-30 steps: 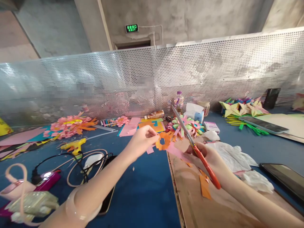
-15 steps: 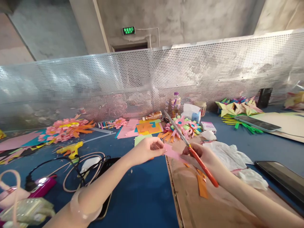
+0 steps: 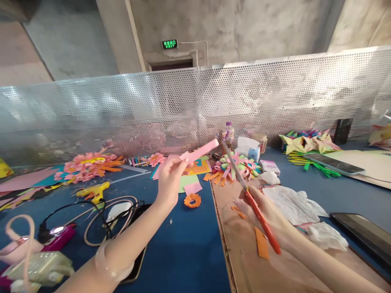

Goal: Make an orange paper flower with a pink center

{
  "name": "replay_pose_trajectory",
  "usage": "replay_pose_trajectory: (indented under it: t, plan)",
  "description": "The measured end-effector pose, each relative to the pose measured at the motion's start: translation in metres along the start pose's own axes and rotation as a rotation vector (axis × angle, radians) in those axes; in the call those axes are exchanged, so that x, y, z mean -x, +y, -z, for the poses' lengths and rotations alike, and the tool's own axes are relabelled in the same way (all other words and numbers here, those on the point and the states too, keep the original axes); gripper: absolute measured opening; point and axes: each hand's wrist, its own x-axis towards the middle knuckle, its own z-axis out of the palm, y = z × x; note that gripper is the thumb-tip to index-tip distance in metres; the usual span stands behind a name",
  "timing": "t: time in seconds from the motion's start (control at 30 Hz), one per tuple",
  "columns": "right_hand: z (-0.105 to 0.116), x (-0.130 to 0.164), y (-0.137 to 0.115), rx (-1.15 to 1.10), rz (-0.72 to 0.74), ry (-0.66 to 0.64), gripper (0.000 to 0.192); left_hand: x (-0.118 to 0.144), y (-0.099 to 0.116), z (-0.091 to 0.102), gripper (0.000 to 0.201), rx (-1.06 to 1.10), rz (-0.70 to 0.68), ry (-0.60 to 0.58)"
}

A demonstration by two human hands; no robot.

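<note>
My left hand (image 3: 169, 179) pinches a pink paper strip (image 3: 203, 151), raised and pointing up to the right. In my right hand (image 3: 262, 207) is a pair of scissors with orange-red handles (image 3: 261, 219). Its metal blades (image 3: 234, 167) point up and away to the left, apart from the strip. Beneath my left hand on the blue table lie a small pink paper piece (image 3: 193, 188), a light green sheet (image 3: 188, 180) and a fringed orange paper ring (image 3: 192, 200). An orange paper scrap (image 3: 261, 243) rests on the cardboard (image 3: 236, 260) below my right hand.
A yellow glue gun (image 3: 96, 191), cables and a magenta power strip (image 3: 59, 238) sit on the left. Pink paper flowers (image 3: 82, 169) are behind them. Colourful flowers (image 3: 233, 165), a bottle (image 3: 229, 132), tissues (image 3: 296, 203) and phones (image 3: 363, 232) lie to the right.
My left hand has drawn the pink paper up and left, away from my right hand, and turned it upward. The orange ring and small pink piece now show. The right hand still holds the scissors.
</note>
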Motion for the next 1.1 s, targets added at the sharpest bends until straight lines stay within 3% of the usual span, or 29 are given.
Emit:
replay_pose_trajectory:
  t: [0.17, 0.6, 1.1]
  plan:
    - [-0.008, -0.003, -0.009, 0.093, -0.028, -0.056, 0.047, 0.009, 0.012, -0.002, 0.019, 0.157, -0.124, 0.137]
    - [-0.011, 0.006, -0.016, 0.109, 0.033, -0.087, 0.045, 0.045, 0.014, -0.025, 0.017, 0.133, 0.085, 0.006]
    - [-0.010, 0.009, -0.016, 0.067, -0.005, -0.083, 0.044, 0.054, 0.012, -0.030, 0.019, 0.093, 0.135, -0.026]
